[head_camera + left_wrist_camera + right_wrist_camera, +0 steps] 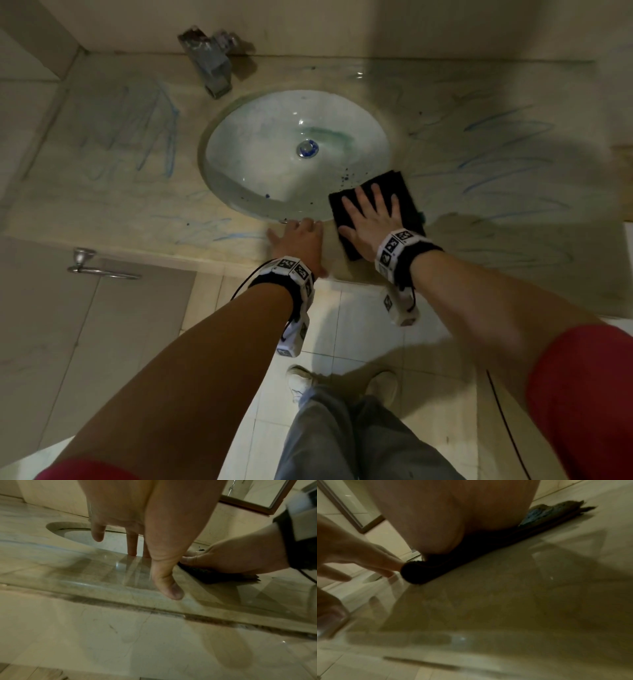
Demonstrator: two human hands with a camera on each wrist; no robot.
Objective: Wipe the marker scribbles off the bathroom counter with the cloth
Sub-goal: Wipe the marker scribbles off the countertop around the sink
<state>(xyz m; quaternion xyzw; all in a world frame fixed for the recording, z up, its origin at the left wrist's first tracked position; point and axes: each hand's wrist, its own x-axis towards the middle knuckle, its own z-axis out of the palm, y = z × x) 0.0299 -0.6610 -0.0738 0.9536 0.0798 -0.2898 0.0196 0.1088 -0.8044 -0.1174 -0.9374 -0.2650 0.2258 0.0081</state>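
My shoes (pixel 342 383) + grey trousers on floor tile at bottom of head view. L hand (pixel 301 240) flat on worktop (pixel 102 205) front edge, fingers (pixel 132 545) straight & relaxed, holding nothing, tips at sink (pixel 294 154) rim. R hand (pixel 370 222) just beside it, palm down on black cloth (pixel 404 192), fingers spread flat, pressing it to worktop, not curled round it. Cloth sits at front-right rim of sink, folded, blue stain on its far edge in R wrist view. Blue marker scribbles (pixel 496 164) on worktop right of sink, more on left side + front edge near L hand. Blue specks and greenish smear inside sink near drain (pixel 307 149). Tap (pixel 212 61) at back by wall. Towel ring (pixel 89 263) on cabinet, lower left
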